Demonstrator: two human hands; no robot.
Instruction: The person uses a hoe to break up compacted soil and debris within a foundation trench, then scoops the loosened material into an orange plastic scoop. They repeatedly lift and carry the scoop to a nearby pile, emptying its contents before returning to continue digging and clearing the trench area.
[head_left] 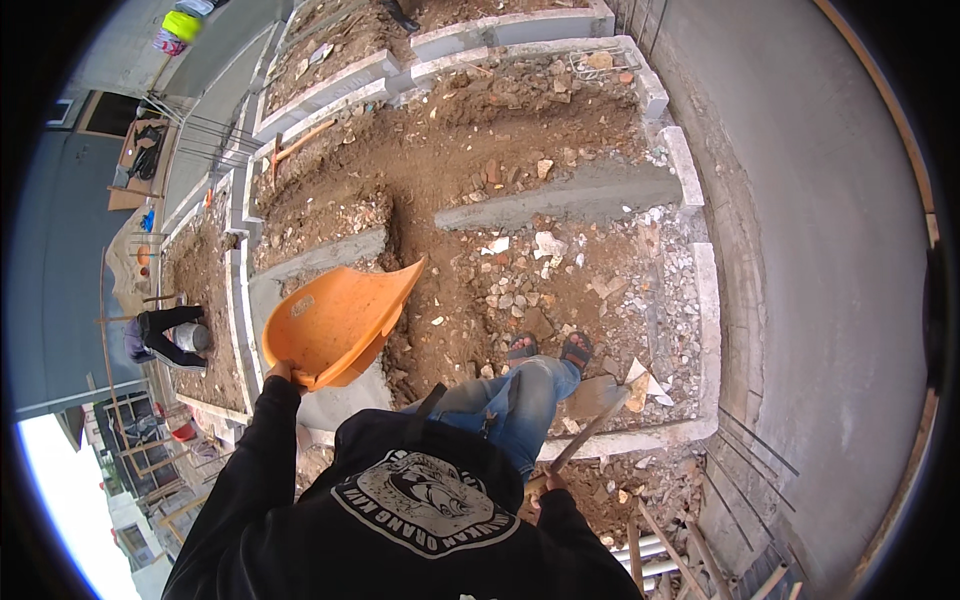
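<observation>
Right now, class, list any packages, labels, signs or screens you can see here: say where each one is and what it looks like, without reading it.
Printed emblem: on the back of the person's black top, lower middle; an oval white design with an animal figure ringed by lettering.
Small label: on the inside of the orange scoop-shaped pan held by the left hand; a pale, faint patch.
No packages, signs or screens can be made out.

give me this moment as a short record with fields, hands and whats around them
setting: building site with grey block walls around brown soil and rubble
left hand: grips the rim of an orange scoop-shaped pan, empty and tilted
right hand: holds the wooden handle of a hoe, its blade down by the feet
feet: in sandals, standing on the rubble
other person: crouched far left in the next bay
</observation>
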